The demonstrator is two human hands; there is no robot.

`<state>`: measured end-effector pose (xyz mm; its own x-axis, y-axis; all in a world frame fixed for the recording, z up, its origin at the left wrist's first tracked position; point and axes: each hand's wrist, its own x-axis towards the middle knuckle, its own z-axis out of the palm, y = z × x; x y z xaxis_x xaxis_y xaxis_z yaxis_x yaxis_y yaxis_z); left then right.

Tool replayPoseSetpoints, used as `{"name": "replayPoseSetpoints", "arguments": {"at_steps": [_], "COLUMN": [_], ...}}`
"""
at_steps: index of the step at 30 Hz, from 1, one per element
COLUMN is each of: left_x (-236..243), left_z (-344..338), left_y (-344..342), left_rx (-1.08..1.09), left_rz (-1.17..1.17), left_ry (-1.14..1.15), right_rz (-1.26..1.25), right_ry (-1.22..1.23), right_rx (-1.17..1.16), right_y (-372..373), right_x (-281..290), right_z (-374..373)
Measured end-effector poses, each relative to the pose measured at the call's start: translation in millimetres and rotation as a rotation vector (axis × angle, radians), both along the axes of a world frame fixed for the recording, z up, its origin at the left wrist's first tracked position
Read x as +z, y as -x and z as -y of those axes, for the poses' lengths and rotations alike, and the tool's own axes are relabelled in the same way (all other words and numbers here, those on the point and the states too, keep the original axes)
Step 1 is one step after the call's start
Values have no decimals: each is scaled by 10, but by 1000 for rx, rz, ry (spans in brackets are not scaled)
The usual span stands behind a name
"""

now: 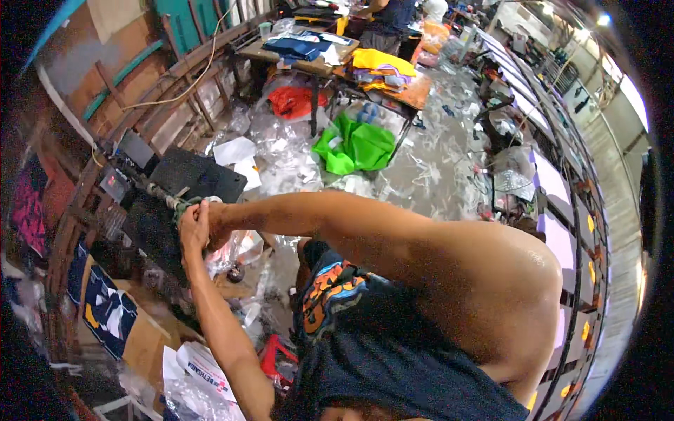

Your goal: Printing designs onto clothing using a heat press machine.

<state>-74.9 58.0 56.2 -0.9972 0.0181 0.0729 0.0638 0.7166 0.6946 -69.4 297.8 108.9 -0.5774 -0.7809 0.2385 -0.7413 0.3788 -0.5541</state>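
Note:
Both my hands are together at the left, beside a wooden frame along the wall. My left hand (193, 233) is closed, fingers bent around a small greyish-green thing (185, 205) whose kind I cannot make out. Pressed against it, my right hand (218, 220) is closed too, with its fingers mostly hidden. A pale, knotted cord or cable (161, 194) runs from the frame toward my fingers. Right behind the hands is a dark, flat-topped block (199, 174). A small grey box (114, 184) sits on the frame nearby.
Clear plastic and scraps litter the floor (428, 168). A bright green cloth (354, 144) and red bundle (291, 102) lie near a table with a yellow fabric stack (382, 63). A long rack with pale panels (559, 245) lines the right. Another person (393, 21) stands far back.

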Motion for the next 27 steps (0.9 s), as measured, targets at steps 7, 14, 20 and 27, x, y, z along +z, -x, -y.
{"name": "replayPoseSetpoints", "arguments": {"at_steps": [7,14,20,27], "left_x": [-275,-120,-76,-28], "left_z": [81,-76,-47,-61], "left_y": [57,-19,-63,-100], "left_rx": [22,0,-19,-10], "left_rz": [-150,-178,-257,-232], "left_ry": [13,-24,44,-5], "right_rz": [86,220,336,526], "right_ry": [64,134,187,243], "right_rx": [-117,-193,-237,-172], "right_y": [-173,-471,-777,-1210], "right_x": [58,102,201,261], "right_z": [-255,-281,-232,130]}}
